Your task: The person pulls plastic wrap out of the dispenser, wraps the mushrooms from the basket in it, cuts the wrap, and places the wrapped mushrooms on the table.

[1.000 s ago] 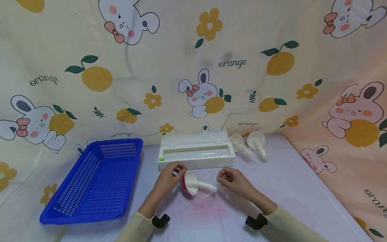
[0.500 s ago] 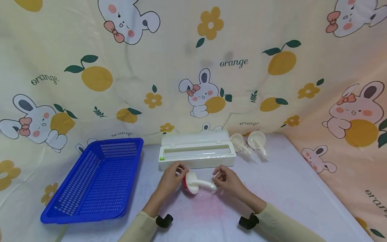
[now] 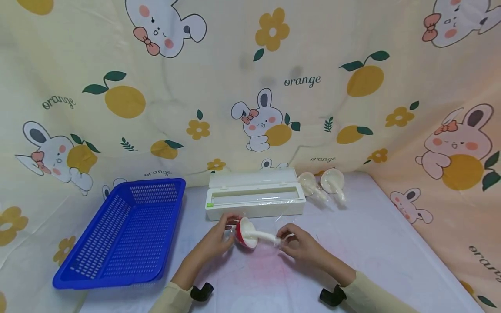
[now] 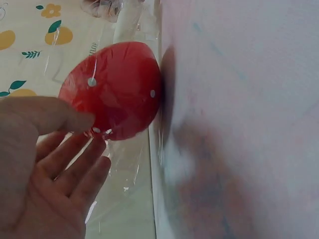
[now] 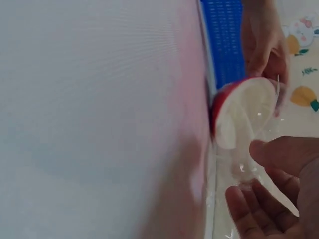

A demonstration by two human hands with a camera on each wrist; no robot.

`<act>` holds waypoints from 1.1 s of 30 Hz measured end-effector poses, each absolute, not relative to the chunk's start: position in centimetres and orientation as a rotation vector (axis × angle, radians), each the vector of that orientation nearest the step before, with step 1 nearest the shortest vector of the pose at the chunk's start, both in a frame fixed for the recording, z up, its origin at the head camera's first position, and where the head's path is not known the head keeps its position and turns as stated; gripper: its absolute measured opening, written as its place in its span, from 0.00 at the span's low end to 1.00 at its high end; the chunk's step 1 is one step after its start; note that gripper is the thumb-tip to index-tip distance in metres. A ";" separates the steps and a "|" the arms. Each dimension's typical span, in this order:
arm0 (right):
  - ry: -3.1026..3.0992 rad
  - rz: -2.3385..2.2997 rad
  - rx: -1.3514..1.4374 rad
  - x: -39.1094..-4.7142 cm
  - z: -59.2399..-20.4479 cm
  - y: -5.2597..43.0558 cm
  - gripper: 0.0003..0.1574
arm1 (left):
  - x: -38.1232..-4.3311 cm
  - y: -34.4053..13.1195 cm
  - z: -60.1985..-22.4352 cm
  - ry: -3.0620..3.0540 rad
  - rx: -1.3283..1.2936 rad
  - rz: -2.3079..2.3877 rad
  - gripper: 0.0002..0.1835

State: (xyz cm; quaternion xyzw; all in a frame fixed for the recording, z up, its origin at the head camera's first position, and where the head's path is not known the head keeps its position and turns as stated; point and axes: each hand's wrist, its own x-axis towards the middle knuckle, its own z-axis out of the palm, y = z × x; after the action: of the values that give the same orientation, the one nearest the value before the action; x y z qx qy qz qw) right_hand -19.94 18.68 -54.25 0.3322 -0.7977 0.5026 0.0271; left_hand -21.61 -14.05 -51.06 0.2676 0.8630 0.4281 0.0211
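Observation:
A mushroom-shaped piece (image 3: 250, 234) lies on its side, with a red, white-dotted cap (image 4: 117, 89) and a white stem pointing right. Clear plastic film (image 5: 244, 169) covers it, with loose edges around the cap and stem. At the cap's edge, my left hand (image 3: 215, 237) pinches it and its film between thumb and fingers. My right hand (image 3: 299, 243) holds the wrapped stem end, thumb on one side and fingers on the other. Close behind both hands stands a white cling film dispenser (image 3: 254, 212) with its lid raised.
Two more film-wrapped pieces (image 3: 332, 181) with pale round heads and white stems lie to the right of the dispenser. A blue plastic basket (image 3: 166, 243) stands at the left. A patterned cloth (image 3: 219, 87) hangs behind the white-covered table (image 3: 383, 243).
My left hand has shifted slightly left and opened wider around the cap. My right hand moved left onto the stem end, then lower. The piece tilted a little, with its stem sloping down rightwards.

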 end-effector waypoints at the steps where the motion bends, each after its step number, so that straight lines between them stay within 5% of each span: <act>1: -2.460 1.525 1.037 -19.9 -54.4 18.7 0.23 | -21.6 -14.1 -51.1 2.667 0.837 1.309 0.35; 17: -2.554 1.287 0.803 -20.2 -53.4 17.1 0.06 | -21.3 -13.9 -51.1 2.751 0.857 1.189 0.36; 33: -2.597 1.454 0.482 -20.8 -53.1 16.4 0.19 | -21.8 -11.8 -51.7 3.002 0.902 0.900 0.52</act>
State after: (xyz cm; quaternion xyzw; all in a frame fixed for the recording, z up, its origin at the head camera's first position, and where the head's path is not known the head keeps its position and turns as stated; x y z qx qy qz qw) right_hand -20.78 16.39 -53.14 0.1594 -0.8596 0.4814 0.0633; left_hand -21.82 -11.78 -51.74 0.2762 0.9188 0.2755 -0.0600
